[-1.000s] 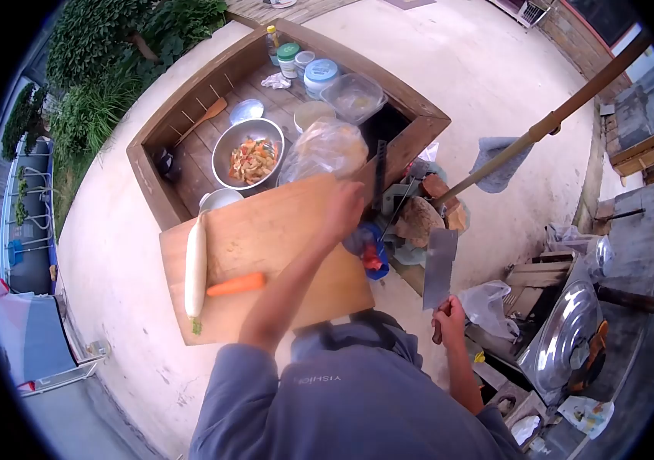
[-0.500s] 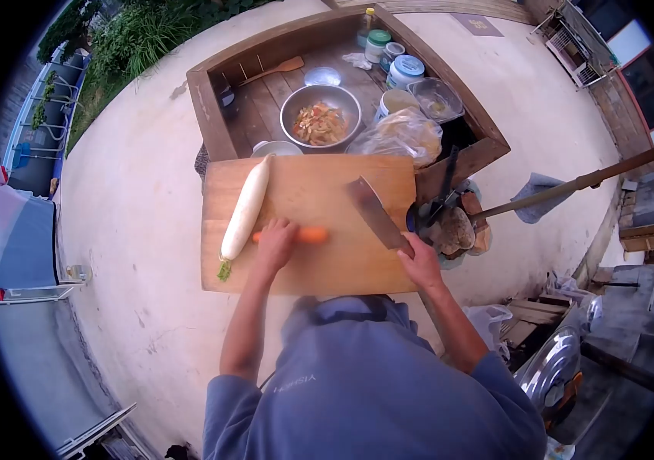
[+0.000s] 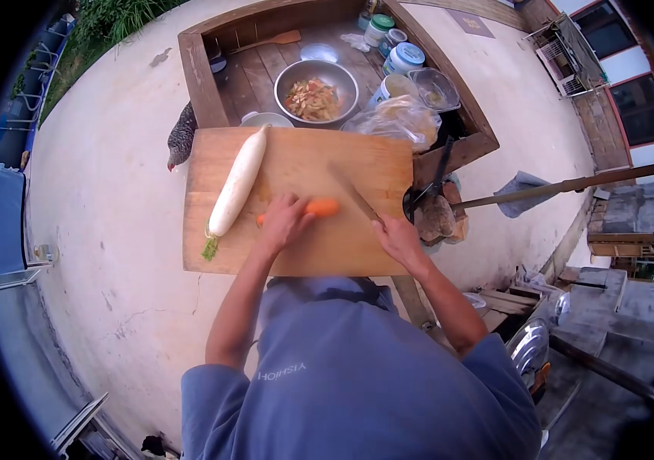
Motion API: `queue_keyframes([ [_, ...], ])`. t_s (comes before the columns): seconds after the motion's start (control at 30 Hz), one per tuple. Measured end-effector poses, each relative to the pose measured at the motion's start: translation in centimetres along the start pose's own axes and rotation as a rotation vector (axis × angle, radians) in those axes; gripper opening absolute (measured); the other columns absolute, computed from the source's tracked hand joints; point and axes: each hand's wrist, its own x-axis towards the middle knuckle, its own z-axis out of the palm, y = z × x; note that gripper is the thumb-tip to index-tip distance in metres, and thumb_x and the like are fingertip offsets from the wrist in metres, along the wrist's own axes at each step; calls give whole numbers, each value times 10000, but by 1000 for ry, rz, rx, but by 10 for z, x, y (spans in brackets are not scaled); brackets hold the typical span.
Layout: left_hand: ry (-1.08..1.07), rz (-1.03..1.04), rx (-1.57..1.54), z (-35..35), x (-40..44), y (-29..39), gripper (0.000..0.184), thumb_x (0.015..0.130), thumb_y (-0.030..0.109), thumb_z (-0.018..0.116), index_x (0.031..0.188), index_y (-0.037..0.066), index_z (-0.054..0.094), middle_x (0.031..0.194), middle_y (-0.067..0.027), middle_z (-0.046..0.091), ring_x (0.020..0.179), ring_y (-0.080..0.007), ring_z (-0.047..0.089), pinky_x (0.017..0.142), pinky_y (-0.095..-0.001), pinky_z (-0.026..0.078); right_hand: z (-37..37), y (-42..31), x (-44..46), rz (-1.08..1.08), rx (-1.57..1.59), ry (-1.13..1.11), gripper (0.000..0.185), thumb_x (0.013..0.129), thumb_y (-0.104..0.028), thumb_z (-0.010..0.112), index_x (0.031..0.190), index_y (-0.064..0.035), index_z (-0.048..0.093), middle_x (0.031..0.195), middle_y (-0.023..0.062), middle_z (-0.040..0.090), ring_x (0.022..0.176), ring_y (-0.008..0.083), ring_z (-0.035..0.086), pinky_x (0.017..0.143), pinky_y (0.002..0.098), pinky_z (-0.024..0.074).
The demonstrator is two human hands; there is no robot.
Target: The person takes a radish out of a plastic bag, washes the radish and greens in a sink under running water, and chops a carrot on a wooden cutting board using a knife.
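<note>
A carrot (image 3: 322, 208) lies crosswise on the wooden cutting board (image 3: 304, 257), and my left hand (image 3: 287, 221) is closed over its left and middle part. Only its right end and a bit of its left tip show. My right hand (image 3: 399, 244) grips the handle of a cleaver (image 3: 354, 192), whose blade slants up and left over the board, turned nearly edge-on, just right of the carrot. To the left, a long white daikon radish (image 3: 239, 180) with a green stub lies slantwise on the board, apart from my left hand.
Behind the board, a wooden tray table (image 3: 254, 88) holds a metal bowl (image 3: 317, 90) of cut food, several jars (image 3: 403, 58), a plastic bag (image 3: 399, 123) and a wooden spatula (image 3: 269, 41). A speckled hen (image 3: 182, 138) stands at the board's left. A pole (image 3: 564, 186) reaches in from the right.
The cleaver has turned from showing its broad face to nearly edge-on and sits nearer the carrot. The view has shifted, and a hen now shows at the left. My left hand stays on the carrot.
</note>
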Motion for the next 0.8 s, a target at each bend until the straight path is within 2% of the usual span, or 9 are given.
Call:
queue_keyframes([
  [0.13,33,8,-31,0,-2,0,335,787,238,735,1079,91,661,958,-118,587,944,-327,542,834,-428,449,-33,-31,-5,-38,68,-47,252,905,-240,551,827,-12,622,743,241,627,737,429,634,658,524,486],
  [0.23,75,18,-46,-4,-5,6,334,771,222,742,1068,91,662,953,-113,598,947,-325,546,833,-431,448,-31,-28,-4,-142,-58,-115,219,924,-205,537,911,-5,626,711,233,623,717,429,629,643,513,488],
  [0.43,136,42,-33,1,-12,9,383,755,200,741,1113,89,661,1012,-87,650,969,-310,575,837,-425,447,-14,-28,26,-80,-3,-282,231,900,-183,522,867,11,643,774,262,639,775,452,630,699,541,480],
  [0.53,139,44,-46,0,-12,10,394,750,196,741,1122,91,662,1028,-73,663,965,-301,584,835,-418,447,-1,-41,55,-108,77,-298,249,893,-193,535,855,27,646,788,276,640,780,455,632,708,537,485],
  [0.63,164,70,-25,0,-14,11,398,733,191,751,1111,98,669,1019,-66,665,957,-291,586,831,-412,447,22,-43,69,-45,166,-283,276,887,-204,547,854,50,649,787,278,643,776,457,635,715,529,492],
  [0.73,189,73,9,3,-22,16,429,702,173,773,1114,107,672,1036,-59,669,955,-272,593,832,-399,449,27,-33,59,-30,347,-203,281,886,-207,548,869,51,657,773,278,642,762,460,634,709,521,497],
  [0.8,243,105,23,9,-27,16,444,697,165,776,1123,104,670,1065,-56,670,965,-264,599,835,-394,448,24,-27,50,-49,331,-136,279,887,-204,542,860,51,652,760,273,641,752,455,636,699,518,497],
])
